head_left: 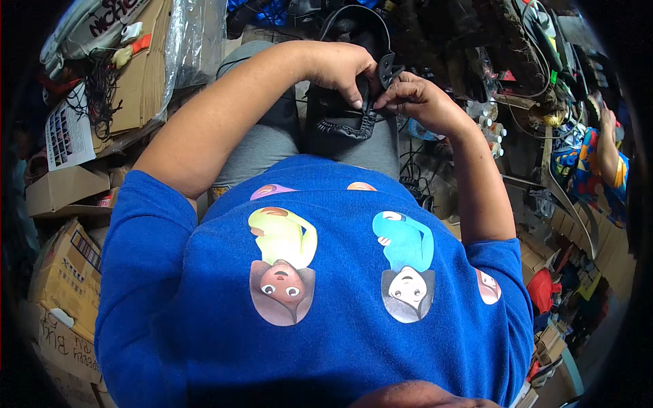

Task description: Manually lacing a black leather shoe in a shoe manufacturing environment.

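Left hand (343,73), right hand (418,100) both pinching this black piece (348,129) over my lap (272,132) — seemingly unfinished; what remains, unclear.

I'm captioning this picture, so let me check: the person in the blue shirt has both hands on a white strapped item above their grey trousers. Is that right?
Not quite: the strapped item is black, not white, as the head view shows. The person in the blue shirt does have the left hand and right hand on it, above their grey trousers.
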`<action>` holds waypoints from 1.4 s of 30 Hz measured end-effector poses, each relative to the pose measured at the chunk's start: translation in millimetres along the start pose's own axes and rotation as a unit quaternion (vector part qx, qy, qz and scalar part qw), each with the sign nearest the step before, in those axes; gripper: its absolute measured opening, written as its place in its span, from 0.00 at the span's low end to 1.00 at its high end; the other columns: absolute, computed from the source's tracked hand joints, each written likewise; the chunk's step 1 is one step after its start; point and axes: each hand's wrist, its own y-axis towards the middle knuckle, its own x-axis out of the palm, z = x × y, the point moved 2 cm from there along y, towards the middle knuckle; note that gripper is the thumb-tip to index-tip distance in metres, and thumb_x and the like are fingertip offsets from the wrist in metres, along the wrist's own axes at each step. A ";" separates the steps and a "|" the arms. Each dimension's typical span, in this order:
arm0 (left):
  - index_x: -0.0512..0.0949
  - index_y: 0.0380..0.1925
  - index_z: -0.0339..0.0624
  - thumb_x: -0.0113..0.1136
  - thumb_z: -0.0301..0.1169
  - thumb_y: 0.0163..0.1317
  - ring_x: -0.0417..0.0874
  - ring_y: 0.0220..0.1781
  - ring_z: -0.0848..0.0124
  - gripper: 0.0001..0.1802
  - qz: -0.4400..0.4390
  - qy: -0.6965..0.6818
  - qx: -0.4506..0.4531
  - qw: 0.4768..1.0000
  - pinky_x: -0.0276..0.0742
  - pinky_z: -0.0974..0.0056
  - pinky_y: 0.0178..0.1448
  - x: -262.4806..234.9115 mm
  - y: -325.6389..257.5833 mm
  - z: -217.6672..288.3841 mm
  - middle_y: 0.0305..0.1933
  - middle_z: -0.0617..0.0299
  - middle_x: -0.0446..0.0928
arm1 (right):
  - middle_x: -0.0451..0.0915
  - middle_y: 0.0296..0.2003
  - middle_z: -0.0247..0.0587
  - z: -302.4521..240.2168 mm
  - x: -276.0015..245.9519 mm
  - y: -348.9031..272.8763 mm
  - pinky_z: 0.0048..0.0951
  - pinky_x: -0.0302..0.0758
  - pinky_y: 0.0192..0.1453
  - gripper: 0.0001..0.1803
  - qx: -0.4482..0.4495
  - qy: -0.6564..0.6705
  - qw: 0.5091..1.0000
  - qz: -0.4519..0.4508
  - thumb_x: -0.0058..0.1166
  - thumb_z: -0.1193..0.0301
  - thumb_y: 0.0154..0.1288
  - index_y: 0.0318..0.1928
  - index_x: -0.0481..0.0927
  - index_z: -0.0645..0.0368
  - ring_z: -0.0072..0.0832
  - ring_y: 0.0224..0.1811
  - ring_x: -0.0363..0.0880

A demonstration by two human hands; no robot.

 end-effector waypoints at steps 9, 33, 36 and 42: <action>0.77 0.33 0.33 0.70 0.34 0.47 0.76 0.18 0.72 0.18 -0.003 -0.020 -0.036 0.999 0.70 0.67 0.19 -2.7 -2.9 11.6 0.20 0.59 0.76 | 0.75 0.33 0.34 -5.0 2.9 -10.4 0.27 0.74 0.47 0.13 -0.012 -0.012 1.000 0.005 0.61 0.78 0.55 0.41 0.86 0.50 0.26 0.40 0.77; 0.82 0.45 0.36 0.59 0.27 0.50 0.81 0.44 0.68 0.19 -0.067 -0.067 0.004 0.995 0.73 0.66 0.53 0.5 5.6 0.4 0.41 0.56 0.82 | 0.76 0.33 0.38 -16.8 2.9 -23.7 0.29 0.75 0.40 0.11 -0.021 -0.078 0.995 0.053 0.61 0.76 0.57 0.41 0.86 0.51 0.28 0.35 0.79; 0.82 0.45 0.37 0.59 0.27 0.50 0.81 0.43 0.68 0.19 -0.070 -0.064 0.011 0.995 0.73 0.66 0.53 1.4 7.4 -2.4 0.40 0.56 0.81 | 0.76 0.33 0.38 -18.4 1.2 -22.9 0.29 0.75 0.41 0.11 -0.023 -0.068 0.996 0.053 0.61 0.77 0.57 0.41 0.86 0.51 0.28 0.36 0.79; 0.82 0.44 0.38 0.59 0.28 0.51 0.81 0.42 0.68 0.18 -0.071 -0.069 0.013 0.995 0.74 0.66 0.51 1.1 7.5 -2.0 0.38 0.57 0.81 | 0.75 0.33 0.38 -18.4 -5.9 -15.7 0.28 0.75 0.44 0.11 -0.001 -0.084 0.996 0.027 0.58 0.80 0.57 0.40 0.85 0.54 0.29 0.39 0.79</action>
